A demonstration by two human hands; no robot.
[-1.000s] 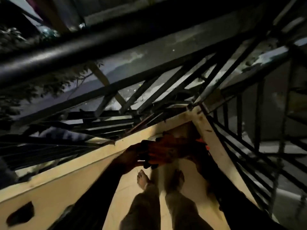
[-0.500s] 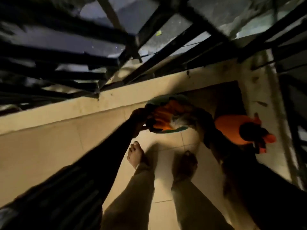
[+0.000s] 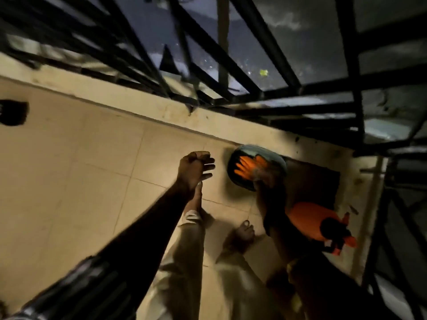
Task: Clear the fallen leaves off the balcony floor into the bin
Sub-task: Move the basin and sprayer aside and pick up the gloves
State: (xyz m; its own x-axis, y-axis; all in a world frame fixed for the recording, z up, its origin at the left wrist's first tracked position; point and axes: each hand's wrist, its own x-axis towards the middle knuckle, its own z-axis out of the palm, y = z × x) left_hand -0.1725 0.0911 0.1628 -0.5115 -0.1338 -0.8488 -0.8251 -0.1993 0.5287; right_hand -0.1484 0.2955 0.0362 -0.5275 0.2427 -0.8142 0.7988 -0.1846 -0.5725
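Gaping left grip [image 3: 196,168] beside bin [image 3: 275,158]

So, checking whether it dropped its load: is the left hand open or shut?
Open: the left hand shows its fingers loosely spread, with nothing visible in them.

Orange sprayer bottle [image 3: 310,221] on tiled floor [image 3: 80,169] near corner; black railing [image 3: 231,65] above low parapet ledge [image 3: 138,105].

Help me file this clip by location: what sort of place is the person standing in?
Most likely a small tiled balcony at night. Pale floor tiles run up to a low ledge topped with a black metal railing, and dark ground shows far below through the bars.
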